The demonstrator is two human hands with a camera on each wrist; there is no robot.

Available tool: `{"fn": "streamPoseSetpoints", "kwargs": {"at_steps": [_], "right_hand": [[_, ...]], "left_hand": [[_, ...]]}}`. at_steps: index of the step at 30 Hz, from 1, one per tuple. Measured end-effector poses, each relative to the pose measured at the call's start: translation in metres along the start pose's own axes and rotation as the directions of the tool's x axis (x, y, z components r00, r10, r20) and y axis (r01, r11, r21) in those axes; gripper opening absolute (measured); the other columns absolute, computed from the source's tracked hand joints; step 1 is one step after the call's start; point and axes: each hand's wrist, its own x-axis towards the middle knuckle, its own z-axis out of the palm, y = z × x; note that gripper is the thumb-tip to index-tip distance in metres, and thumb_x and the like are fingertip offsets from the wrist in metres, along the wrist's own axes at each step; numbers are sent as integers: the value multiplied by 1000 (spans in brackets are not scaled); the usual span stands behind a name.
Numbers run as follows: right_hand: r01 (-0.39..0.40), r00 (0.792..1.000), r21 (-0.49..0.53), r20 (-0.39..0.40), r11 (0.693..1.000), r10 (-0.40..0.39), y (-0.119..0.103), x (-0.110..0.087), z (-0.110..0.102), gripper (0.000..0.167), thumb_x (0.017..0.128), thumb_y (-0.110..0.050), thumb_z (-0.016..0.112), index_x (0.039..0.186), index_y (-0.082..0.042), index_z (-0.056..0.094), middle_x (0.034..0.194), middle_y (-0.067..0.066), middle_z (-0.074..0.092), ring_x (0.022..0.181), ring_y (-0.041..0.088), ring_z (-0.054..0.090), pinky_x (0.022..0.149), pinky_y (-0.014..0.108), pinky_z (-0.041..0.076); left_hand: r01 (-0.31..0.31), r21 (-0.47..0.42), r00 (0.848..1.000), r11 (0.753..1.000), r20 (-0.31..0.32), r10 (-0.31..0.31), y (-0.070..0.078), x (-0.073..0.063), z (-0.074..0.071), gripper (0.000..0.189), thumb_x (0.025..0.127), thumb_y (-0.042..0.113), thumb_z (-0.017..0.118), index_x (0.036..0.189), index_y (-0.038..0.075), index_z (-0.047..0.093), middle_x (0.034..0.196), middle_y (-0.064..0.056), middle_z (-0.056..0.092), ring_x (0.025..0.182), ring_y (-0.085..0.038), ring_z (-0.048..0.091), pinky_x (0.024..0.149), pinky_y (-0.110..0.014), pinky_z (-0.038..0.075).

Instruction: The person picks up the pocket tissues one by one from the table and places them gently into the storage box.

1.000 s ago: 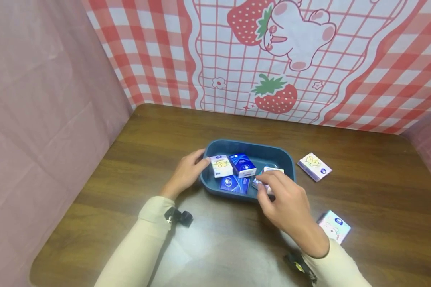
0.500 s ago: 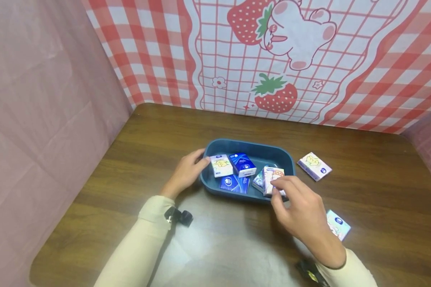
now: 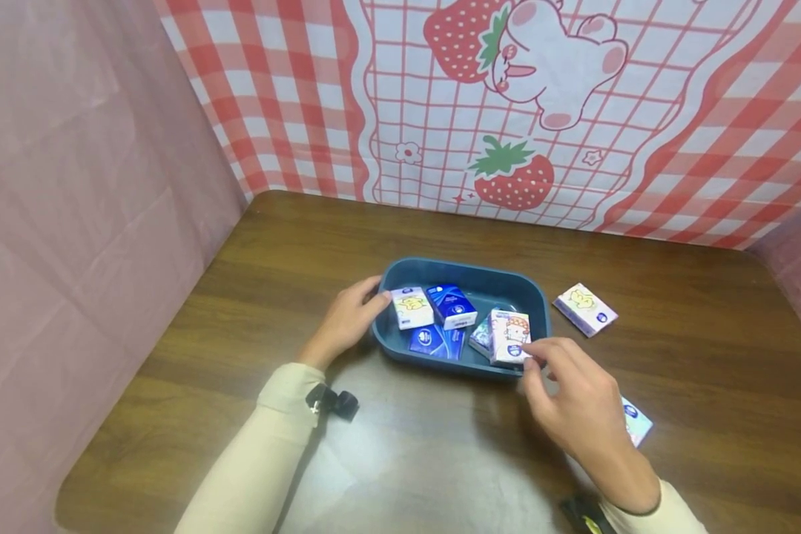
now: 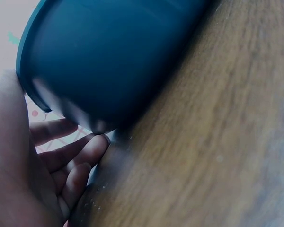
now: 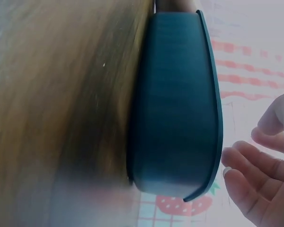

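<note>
My left hand (image 3: pixel 346 322) holds the left end of a dark teal plastic bin (image 3: pixel 390 347), thumb at the rim and fingers against the outer wall. In the left wrist view its fingers (image 4: pixel 92 153) curl beside the bin wall (image 4: pixel 104 52). My right hand (image 3: pixel 584 404) hovers at the bin's front right corner, fingers loosely bent and holding nothing. Just beyond its fingertips lies a white tissue pack with an orange-hatted figure (image 3: pixel 509 335), partly over a greenish pack (image 3: pixel 480 337). A yellow-print pack (image 3: pixel 411 308) and two blue packs (image 3: pixel 451 305) lie at the bin's left.
On the wooden table (image 3: pixel 294 252), a yellow-print tissue pack (image 3: pixel 585 308) lies right of the bin. A light blue pack (image 3: pixel 635 423) is partly hidden behind my right hand. A checked strawberry cloth (image 3: pixel 427 111) hangs behind the table, and a pink curtain (image 3: pixel 93 185) at left.
My right hand has let go of the white pack with the orange-hatted figure, which stays in the bin, and has drawn back right and toward me. The left hand has stayed in place.
</note>
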Motion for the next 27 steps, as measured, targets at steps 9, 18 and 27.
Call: {"fn": "streamPoseSetpoints", "kwargs": {"at_steps": [9,18,27], "right_hand": [[-61,998,-42,-17,997,60,11,-7,-8,19,87,-15,66,103,-6,72,94,4,71,74,15,64,61,24,49],[-120,993,-97,-29,988,117,20,-13,-16,18,85,-14,68,101,-7,74,89,3,70,69,16,62,60,27,47],[-276,926,-224,198,935,321,27,-12,-32,28,89,-23,69,112,-8,70,106,13,69,90,33,66,66,55,52]], "left_hand": [[5,-5,1000,1000,-2,-5,2,-1,-1,53,100,41,54,145,11,54,145,-11,54,135,-30,47,112,-51,35],[2,-4,1000,1000,2,-2,2,-1,-1,54,100,40,53,145,10,53,145,-11,54,135,-30,47,112,-52,35],[-3,-1,1000,1000,0,3,2,-1,-1,54,100,41,53,144,10,54,144,-12,55,134,-31,49,112,-52,36]]}}
